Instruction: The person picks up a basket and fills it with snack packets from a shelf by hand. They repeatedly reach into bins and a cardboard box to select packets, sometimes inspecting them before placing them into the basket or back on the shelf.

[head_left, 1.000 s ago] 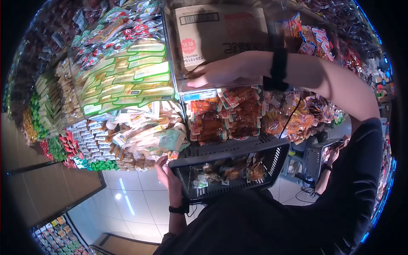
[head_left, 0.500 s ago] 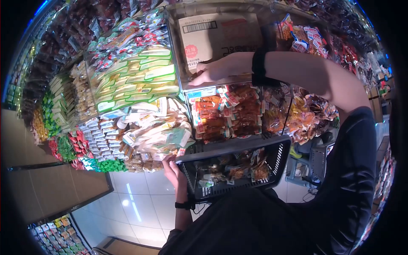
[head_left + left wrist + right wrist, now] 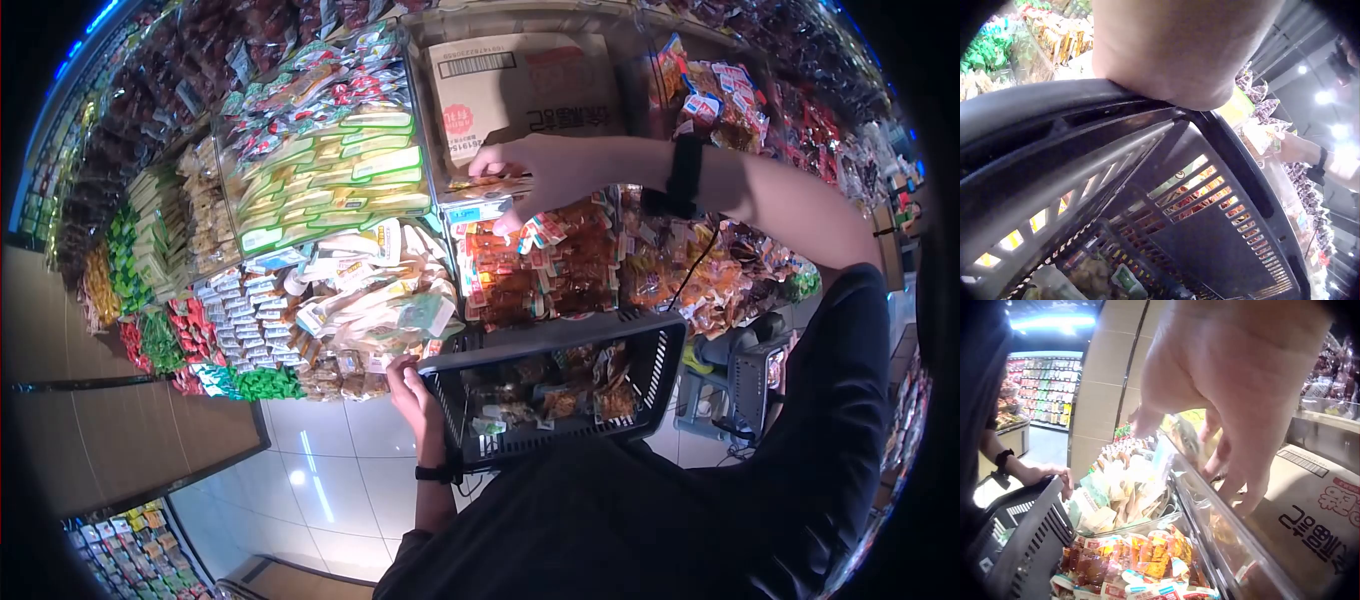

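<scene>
My left hand (image 3: 412, 395) grips the rim of a black shopping basket (image 3: 650, 385) at its left end, fingers over the edge. Several packets (image 3: 555, 403) lie in the basket. My right hand (image 3: 525, 175) is over the front of a display bin, beneath a brown cardboard box (image 3: 475, 115) with printed lettering. In the right wrist view its fingers (image 3: 1244, 494) reach down behind a clear divider (image 3: 1235, 528), and the thumb stands apart from them. Brown packets (image 3: 490, 186) show between thumb and fingers in the head view; I cannot tell whether they are held.
Red-brown snack packs (image 3: 550, 270) fill the bin just below my right hand. Green-edged packs (image 3: 330, 185) and whitish packs (image 3: 390, 280) lie to the left. A blue price label (image 3: 478, 212) sits on the bin's front edge. Another basket (image 3: 760, 385) stands at the right.
My right hand has spread its thumb down past the price label, away from its fingers, and brown packets have come into sight there. The left hand keeps its grip on the basket.
</scene>
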`<move>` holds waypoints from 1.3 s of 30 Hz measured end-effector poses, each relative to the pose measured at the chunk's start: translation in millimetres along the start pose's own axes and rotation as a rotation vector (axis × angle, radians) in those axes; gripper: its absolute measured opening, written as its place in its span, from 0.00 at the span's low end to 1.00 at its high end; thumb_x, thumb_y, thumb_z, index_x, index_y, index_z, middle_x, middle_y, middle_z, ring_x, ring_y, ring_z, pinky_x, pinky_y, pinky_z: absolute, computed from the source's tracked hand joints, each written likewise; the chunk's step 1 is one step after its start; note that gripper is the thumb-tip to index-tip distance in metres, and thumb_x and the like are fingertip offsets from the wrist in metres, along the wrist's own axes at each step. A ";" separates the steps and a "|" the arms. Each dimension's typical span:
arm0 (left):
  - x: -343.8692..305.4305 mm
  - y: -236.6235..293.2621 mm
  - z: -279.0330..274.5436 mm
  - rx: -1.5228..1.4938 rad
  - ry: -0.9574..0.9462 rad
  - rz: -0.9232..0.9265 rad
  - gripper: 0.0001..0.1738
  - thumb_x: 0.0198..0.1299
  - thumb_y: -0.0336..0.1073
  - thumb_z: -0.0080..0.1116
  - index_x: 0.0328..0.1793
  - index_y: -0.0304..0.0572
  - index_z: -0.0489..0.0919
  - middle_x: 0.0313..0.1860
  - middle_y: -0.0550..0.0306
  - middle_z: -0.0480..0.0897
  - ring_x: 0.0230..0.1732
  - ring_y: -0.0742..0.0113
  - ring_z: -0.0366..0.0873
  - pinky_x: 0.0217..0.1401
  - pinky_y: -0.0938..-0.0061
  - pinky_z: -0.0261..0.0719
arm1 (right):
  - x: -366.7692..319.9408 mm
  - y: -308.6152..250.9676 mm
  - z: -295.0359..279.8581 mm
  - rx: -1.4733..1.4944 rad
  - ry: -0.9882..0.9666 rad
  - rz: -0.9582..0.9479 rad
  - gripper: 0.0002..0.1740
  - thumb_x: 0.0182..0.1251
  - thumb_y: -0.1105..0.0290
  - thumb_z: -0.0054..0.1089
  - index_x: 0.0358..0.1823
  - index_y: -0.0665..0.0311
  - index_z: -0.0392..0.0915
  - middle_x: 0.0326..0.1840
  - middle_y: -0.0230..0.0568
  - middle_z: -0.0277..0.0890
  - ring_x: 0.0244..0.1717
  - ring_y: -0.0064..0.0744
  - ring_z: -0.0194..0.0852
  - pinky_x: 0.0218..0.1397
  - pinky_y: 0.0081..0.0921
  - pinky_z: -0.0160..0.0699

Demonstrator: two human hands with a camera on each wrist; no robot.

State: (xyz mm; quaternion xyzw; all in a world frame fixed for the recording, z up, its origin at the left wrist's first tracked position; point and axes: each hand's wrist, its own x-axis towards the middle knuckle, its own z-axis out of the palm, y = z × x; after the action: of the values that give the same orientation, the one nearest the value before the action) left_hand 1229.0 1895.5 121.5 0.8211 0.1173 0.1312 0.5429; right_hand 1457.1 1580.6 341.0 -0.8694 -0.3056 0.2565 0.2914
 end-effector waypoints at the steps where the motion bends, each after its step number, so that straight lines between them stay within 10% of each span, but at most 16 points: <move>1: 0.4 -0.6 -0.5 0.021 -0.006 0.009 0.17 0.78 0.37 0.39 0.56 0.33 0.75 0.45 0.45 0.83 0.49 0.56 0.81 0.57 0.65 0.76 | 1.1 4.9 4.4 0.000 0.002 0.001 0.41 0.62 0.46 0.72 0.68 0.65 0.68 0.60 0.45 0.77 0.60 0.40 0.76 0.64 0.38 0.72; 4: 0.7 -2.8 -1.3 0.025 -0.007 0.043 0.17 0.78 0.37 0.39 0.55 0.32 0.75 0.45 0.44 0.83 0.49 0.55 0.82 0.57 0.64 0.76 | -0.3 8.3 18.2 0.041 0.278 -0.200 0.17 0.71 0.61 0.65 0.52 0.63 0.74 0.38 0.42 0.85 0.38 0.39 0.86 0.42 0.33 0.78; 9: 0.0 4.7 -2.0 0.049 -0.008 0.083 0.17 0.78 0.37 0.39 0.54 0.31 0.76 0.45 0.43 0.82 0.49 0.53 0.81 0.57 0.63 0.76 | -27.3 -6.0 16.4 -0.138 0.610 -0.247 0.16 0.72 0.62 0.65 0.51 0.68 0.79 0.38 0.42 0.84 0.34 0.29 0.82 0.39 0.28 0.80; 11: -1.0 5.8 -3.3 0.051 0.000 0.094 0.17 0.78 0.37 0.39 0.54 0.30 0.76 0.44 0.42 0.82 0.48 0.53 0.81 0.57 0.63 0.76 | -62.2 -30.0 15.8 0.063 0.761 0.061 0.13 0.69 0.67 0.66 0.49 0.67 0.80 0.37 0.50 0.86 0.39 0.50 0.85 0.44 0.34 0.80; 13: -2.4 6.1 -3.1 0.046 0.014 0.108 0.17 0.78 0.37 0.39 0.53 0.30 0.76 0.44 0.42 0.82 0.47 0.53 0.80 0.56 0.63 0.76 | -103.0 -45.5 24.0 -0.004 0.924 -0.016 0.15 0.68 0.67 0.67 0.52 0.67 0.80 0.38 0.49 0.86 0.39 0.44 0.87 0.44 0.33 0.80; 17: -4.1 2.5 -5.3 0.119 0.032 0.192 0.16 0.78 0.36 0.40 0.52 0.31 0.76 0.43 0.40 0.83 0.44 0.47 0.81 0.51 0.59 0.76 | -197.8 -65.3 84.6 0.168 0.733 0.020 0.16 0.66 0.67 0.71 0.50 0.67 0.80 0.43 0.45 0.85 0.47 0.30 0.83 0.48 0.32 0.80; 23: -7.1 12.3 -5.4 0.116 0.001 0.122 0.19 0.79 0.38 0.38 0.51 0.31 0.77 0.42 0.40 0.82 0.46 0.47 0.81 0.54 0.60 0.76 | -232.2 -27.6 205.5 0.177 0.565 0.219 0.25 0.65 0.69 0.70 0.60 0.66 0.72 0.52 0.50 0.79 0.53 0.46 0.80 0.55 0.36 0.81; 29: -8.0 13.5 -3.5 0.075 0.004 0.149 0.16 0.78 0.35 0.38 0.51 0.30 0.76 0.41 0.39 0.82 0.43 0.49 0.81 0.52 0.59 0.76 | -178.2 -56.2 60.7 -0.115 0.820 -0.041 0.19 0.73 0.68 0.60 0.60 0.69 0.72 0.58 0.53 0.75 0.62 0.53 0.74 0.59 0.38 0.77; 32: -9.6 20.0 -3.3 0.035 -0.002 0.092 0.17 0.78 0.35 0.38 0.51 0.29 0.76 0.42 0.41 0.81 0.45 0.52 0.80 0.56 0.61 0.75 | -118.7 -17.8 -17.1 0.066 0.602 0.238 0.20 0.79 0.61 0.50 0.60 0.71 0.72 0.59 0.55 0.75 0.60 0.50 0.76 0.62 0.39 0.74; 34: -6.9 20.4 -3.9 0.050 -0.020 0.068 0.18 0.79 0.36 0.38 0.51 0.29 0.77 0.43 0.42 0.81 0.46 0.54 0.79 0.56 0.62 0.76 | -81.1 25.0 -40.9 -0.009 0.058 0.329 0.25 0.81 0.53 0.48 0.62 0.68 0.75 0.56 0.40 0.79 0.58 0.34 0.74 0.60 0.33 0.70; 39: -1.0 12.0 0.5 0.044 -0.014 0.031 0.21 0.80 0.41 0.35 0.51 0.30 0.77 0.44 0.45 0.80 0.47 0.57 0.77 0.56 0.65 0.74 | -55.4 51.8 -29.8 0.308 -0.061 0.674 0.34 0.81 0.45 0.45 0.69 0.68 0.72 0.63 0.40 0.77 0.63 0.29 0.69 0.67 0.28 0.65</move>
State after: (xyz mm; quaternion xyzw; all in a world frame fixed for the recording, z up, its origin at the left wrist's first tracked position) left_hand 1228.9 1890.2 132.2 0.8355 0.1034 0.1313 0.5235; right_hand 1457.7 1499.1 342.3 -0.8592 0.0317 0.4067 0.3088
